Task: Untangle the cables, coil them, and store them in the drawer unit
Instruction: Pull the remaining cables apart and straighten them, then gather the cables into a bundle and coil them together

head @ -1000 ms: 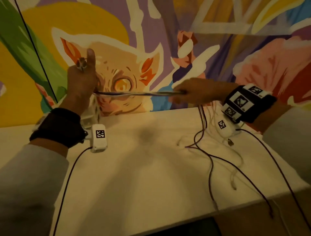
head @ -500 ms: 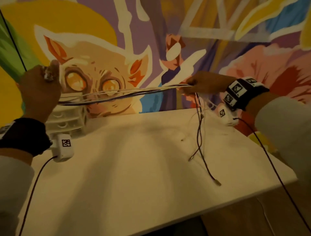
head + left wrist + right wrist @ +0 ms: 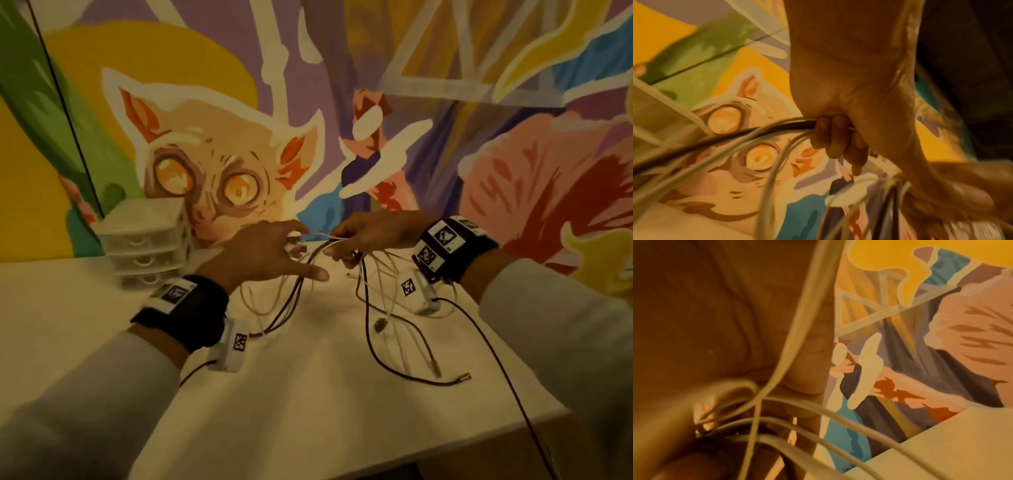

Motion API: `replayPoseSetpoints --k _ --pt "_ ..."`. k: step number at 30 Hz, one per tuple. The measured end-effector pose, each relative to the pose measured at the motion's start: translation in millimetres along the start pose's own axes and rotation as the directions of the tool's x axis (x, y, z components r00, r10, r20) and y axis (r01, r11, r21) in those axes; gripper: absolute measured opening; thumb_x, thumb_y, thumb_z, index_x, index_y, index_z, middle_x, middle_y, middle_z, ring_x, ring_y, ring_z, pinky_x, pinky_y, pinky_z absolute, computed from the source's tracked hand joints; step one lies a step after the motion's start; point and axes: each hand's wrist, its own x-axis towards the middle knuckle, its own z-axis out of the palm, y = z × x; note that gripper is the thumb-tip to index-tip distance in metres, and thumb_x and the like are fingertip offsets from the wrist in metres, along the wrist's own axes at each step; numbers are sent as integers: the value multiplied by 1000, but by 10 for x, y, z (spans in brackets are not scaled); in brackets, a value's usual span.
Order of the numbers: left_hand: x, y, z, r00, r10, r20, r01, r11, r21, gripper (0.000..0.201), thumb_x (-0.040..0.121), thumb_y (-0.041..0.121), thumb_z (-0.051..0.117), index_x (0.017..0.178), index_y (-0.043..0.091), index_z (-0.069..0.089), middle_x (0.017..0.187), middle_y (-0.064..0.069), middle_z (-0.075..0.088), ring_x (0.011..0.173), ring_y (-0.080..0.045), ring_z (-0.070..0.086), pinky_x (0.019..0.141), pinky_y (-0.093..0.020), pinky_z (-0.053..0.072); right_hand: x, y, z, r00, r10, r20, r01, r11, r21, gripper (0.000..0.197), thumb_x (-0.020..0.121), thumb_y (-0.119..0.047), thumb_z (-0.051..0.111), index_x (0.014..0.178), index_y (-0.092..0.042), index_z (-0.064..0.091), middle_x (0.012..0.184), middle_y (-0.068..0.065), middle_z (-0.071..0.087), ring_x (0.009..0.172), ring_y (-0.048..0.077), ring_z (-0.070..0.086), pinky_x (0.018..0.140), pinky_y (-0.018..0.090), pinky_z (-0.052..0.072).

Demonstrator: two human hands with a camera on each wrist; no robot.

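My left hand (image 3: 263,253) and right hand (image 3: 368,236) each grip the cables (image 3: 310,270), fingers curled round them, just right of the drawer unit (image 3: 147,240). Loose ends trail over the pale bench (image 3: 308,394) below a painted mural (image 3: 219,164).

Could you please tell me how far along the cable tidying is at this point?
Early. Nothing looks finished: no coil is visible, and the drawer unit has its drawers shut. In hand: the left hand and right hand both hold the cables, dark and white mixed. Loose ends trail over the table. Separating, coiling and storing all remain.
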Motion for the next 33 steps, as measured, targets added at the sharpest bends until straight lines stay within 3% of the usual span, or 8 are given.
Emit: replayPoseSetpoints --k 3,7,11,15,17,23,28,33 --pt "93 110 185 1000 8 28 -13 988 151 99 62 95 68 144 40 60 125 8 74 113 -20 68 88 -33 51 -34 26 75 998 -24 -52 24 1000 -3 35 103 -35 64 117 -4 71 105 17 73 98 27 74 88 29 60" --pt "181 16 337 998 14 -58 -4 986 166 42 93 63 62 86 25 77 86 0 75 86 -24 69 69 -35 48 -151 86 103 991 -48 -128 50 999 7 30 102 -38 65 118 -14 72 103 5 73 92 16 69 78 20 59" --pt "219 -224 331 991 24 -133 12 964 265 39 99 48 60 94 14 78 103 -13 76 100 -36 69 80 -39 51 -244 255 11 988 -4 -156 -6 998 -63 55 93 -63 65 134 -26 63 126 -7 68 114 15 64 97 32 53" --pt "197 -524 194 981 -45 -186 107 935 337 48 101 53 61 105 8 77 116 -15 75 111 -37 68 91 -39 51 -379 552 -273 742 -277 -611 -106 851 -515 40 102 -52 54 118 -20 69 110 -4 71 96 17 69 82 33 54" --pt "163 -645 189 975 -41 -219 104 953 285 48 101 45 63 97 0 77 105 -22 76 103 -42 71 87 -42 53 -457 585 -366 675 -217 -705 6 957 -289 32 105 -45 56 111 -17 71 98 -3 75 88 15 72 83 33 58" --pt "72 -1209 281 935 -261 -241 321 911 258 44 98 40 68 126 6 75 116 -22 76 110 -43 70 93 -46 56 -836 421 -502 764 106 -636 378 726 575 30 108 -33 55 121 -9 69 100 2 77 99 22 72 88 31 59" --pt "125 -700 142 963 -151 -222 205 947 247 46 100 42 64 72 5 63 81 -19 70 83 -40 70 70 -39 51 -615 183 -187 834 10 -552 39 996 78 35 97 -36 73 127 -20 67 117 -3 74 105 11 71 84 18 57" --pt "285 -13 -94 971 -48 -235 84 986 145 50 96 50 63 59 21 48 61 -1 50 63 -24 55 51 -29 28 34 66 327 947 -25 -322 -23 989 -144 115 71 -64 86 161 -34 22 164 -14 30 141 9 37 115 31 38"
